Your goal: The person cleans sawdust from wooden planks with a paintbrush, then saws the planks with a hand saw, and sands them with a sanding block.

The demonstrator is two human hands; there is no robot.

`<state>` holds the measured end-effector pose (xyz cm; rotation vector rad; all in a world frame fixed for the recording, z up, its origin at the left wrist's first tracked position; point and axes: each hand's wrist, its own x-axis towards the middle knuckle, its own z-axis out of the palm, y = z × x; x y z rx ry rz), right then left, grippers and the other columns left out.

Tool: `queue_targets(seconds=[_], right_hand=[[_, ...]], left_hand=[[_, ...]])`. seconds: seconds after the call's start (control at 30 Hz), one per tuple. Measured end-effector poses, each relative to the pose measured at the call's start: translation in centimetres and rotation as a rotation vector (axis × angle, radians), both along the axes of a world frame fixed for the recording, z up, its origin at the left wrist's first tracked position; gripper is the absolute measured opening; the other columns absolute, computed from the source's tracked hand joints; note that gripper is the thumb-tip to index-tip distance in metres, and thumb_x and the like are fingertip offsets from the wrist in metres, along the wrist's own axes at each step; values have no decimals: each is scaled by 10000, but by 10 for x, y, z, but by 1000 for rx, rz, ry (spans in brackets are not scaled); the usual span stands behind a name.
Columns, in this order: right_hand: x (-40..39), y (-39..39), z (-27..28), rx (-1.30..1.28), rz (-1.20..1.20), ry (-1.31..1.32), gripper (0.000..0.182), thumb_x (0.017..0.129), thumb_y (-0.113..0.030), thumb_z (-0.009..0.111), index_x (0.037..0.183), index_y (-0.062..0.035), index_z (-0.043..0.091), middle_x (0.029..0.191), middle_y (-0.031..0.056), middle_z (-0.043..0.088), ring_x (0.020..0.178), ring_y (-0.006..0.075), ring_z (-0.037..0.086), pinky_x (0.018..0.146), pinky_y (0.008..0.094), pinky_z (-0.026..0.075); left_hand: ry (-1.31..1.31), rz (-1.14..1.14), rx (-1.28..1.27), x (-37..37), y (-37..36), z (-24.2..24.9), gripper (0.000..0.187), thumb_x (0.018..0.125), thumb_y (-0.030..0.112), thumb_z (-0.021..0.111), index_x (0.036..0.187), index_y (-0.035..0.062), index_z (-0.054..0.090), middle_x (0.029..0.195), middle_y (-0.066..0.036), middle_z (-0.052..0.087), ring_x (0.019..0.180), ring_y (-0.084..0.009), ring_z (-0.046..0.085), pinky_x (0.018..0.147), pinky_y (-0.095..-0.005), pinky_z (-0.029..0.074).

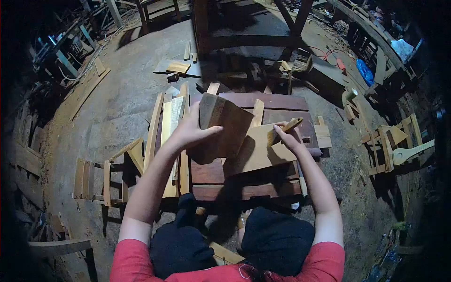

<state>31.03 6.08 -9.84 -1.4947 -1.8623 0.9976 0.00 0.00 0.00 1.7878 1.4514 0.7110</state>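
A dark wooden block (225, 127) is in my left hand (190, 129), gripped at its left side with the thumb across its face. My right hand (290, 137) is closed round a brush with a wooden handle (293, 124), its bristles pointing down and left. Beneath the brush lies a light brown board (258, 152), on a low table of reddish-brown planks (206, 173). The block is held above the table and hides part of the board's left side. The fingers behind the block are partly hidden.
Long light wood strips (167, 122) lie along the table's left side. Small wooden frames stand at left (108, 181) and right (387, 145). A dark bench frame (249, 41) stands beyond. A blue bag (364, 72) lies at far right.
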Motion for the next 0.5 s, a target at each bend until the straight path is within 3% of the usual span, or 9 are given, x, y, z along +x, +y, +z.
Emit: queue_targets(seconds=[0.1, 0.17, 0.23, 0.3, 0.33, 0.37, 0.43, 0.5], right_hand=[[-6, -4, 8, -24, -112, -15, 330, 777, -309, 530, 900, -7, 577, 765, 96, 589, 728, 158, 550, 668, 269, 419], [-8, -3, 10, 67, -252, 200, 329, 768, -315, 540, 816, 10, 564, 695, 71, 565, 678, 143, 530, 626, 261, 409], [-6, 8, 10, 40, -147, 212, 301, 788, -289, 513, 759, 11, 531, 667, 50, 538, 641, 141, 509, 591, 263, 399], [-8, 15, 9, 397, 10, 172, 249, 801, -230, 480, 728, 7, 500, 716, 61, 535, 673, 166, 502, 608, 294, 391], [-44, -13, 67, -69, -64, 376, 189, 795, -171, 458, 746, 8, 492, 815, 101, 537, 780, 205, 500, 698, 318, 379], [-45, 0, 49, 295, 79, 293, 160, 787, -153, 453, 768, 3, 486, 896, 133, 523, 866, 228, 482, 787, 325, 357], [-64, 0, 57, 175, 105, 468, 162, 794, -142, 434, 850, -8, 505, 950, 147, 518, 929, 237, 476, 853, 318, 335], [-81, -1, 80, 592, 235, 333, 213, 799, -135, 420, 956, -22, 509, 1022, 155, 506, 993, 256, 462, 885, 329, 322]], left_hand=[[109, 184, 21, 13, -3, 0, 802, 636, 405, 659, 1178, -47, 279, 1112, -236, 438, 1029, -294, 461, 862, -349, 370], [77, 298, 47, 20, -2, -3, 749, 629, 394, 665, 1124, -59, 332, 1066, -240, 463, 990, -300, 484, 834, -355, 389], [80, 345, 72, 25, -3, -6, 737, 627, 396, 665, 1109, -62, 345, 1041, -237, 479, 971, -304, 496, 821, -358, 397], [89, 389, 96, 31, -6, -5, 726, 625, 397, 665, 1093, -64, 357, 1016, -234, 495, 951, -309, 507, 808, -362, 404], [74, 416, 96, 36, -11, -3, 716, 625, 401, 664, 1084, -61, 368, 987, -229, 513, 925, -311, 521, 787, -363, 415], [59, 439, 98, 40, -14, -1, 706, 624, 405, 662, 1076, -58, 379, 958, -223, 531, 899, -313, 536, 765, -364, 427], [89, 444, 151, 44, -15, -6, 700, 621, 422, 659, 1063, -51, 394, 897, -216, 554, 853, -319, 556, 733, -365, 442], [103, 456, 99, 51, -15, -5, 695, 612, 447, 659, 1048, -38, 420, 884, -222, 556, 837, -322, 562, 716, -365, 448]])
